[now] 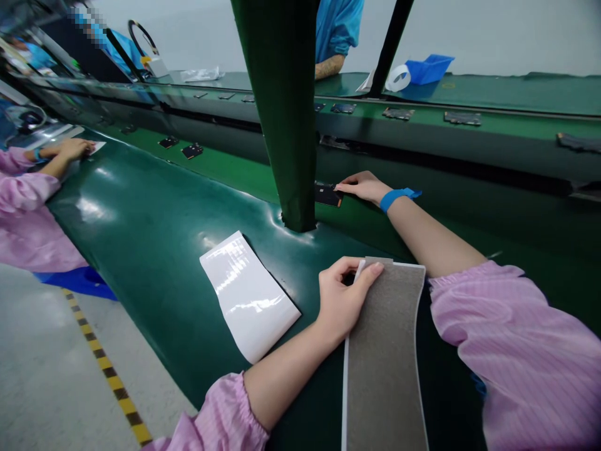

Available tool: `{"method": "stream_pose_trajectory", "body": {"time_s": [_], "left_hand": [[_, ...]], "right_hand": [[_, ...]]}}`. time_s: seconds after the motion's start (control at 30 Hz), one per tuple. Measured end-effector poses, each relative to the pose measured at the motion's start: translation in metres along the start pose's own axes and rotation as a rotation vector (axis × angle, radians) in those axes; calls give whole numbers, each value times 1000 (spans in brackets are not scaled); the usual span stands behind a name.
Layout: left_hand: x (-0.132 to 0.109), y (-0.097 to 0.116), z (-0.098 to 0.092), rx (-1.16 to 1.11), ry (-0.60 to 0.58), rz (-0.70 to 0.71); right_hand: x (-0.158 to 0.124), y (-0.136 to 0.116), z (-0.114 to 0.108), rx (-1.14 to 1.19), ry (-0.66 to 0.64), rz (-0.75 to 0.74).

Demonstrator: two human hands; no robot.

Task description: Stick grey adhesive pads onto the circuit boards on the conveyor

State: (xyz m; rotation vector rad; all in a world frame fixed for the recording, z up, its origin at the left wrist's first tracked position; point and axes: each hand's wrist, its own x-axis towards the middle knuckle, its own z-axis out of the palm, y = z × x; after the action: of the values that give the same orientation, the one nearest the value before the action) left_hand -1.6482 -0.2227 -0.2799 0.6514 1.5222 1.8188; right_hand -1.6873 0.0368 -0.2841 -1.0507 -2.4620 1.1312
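Grey, white-edged, long rectangular sheet (387,357) at near right is pinched by the left hand (342,297); farther off, the right hand (365,188) grips a flat black rectangular board (327,195).

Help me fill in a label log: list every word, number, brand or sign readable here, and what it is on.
No words, numbers or brands can be read.
Dark board at the right hand: pale mark, too small to read.
Other boards: too small and blurred.
White sheet, grey strip, striped floor tape: no lettering visible.
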Motion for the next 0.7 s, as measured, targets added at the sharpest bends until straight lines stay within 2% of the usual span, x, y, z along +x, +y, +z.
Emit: {"method": "stream_pose_trajectory", "body": {"time_s": [0.57, 0.7], "left_hand": [[0, 2, 0, -2, -46, 10], [0, 1, 0, 14, -50, 11]], "right_hand": [[-16, 22, -16, -173, 21, -41], [-22, 28, -13, -292, 97, -60]]}}
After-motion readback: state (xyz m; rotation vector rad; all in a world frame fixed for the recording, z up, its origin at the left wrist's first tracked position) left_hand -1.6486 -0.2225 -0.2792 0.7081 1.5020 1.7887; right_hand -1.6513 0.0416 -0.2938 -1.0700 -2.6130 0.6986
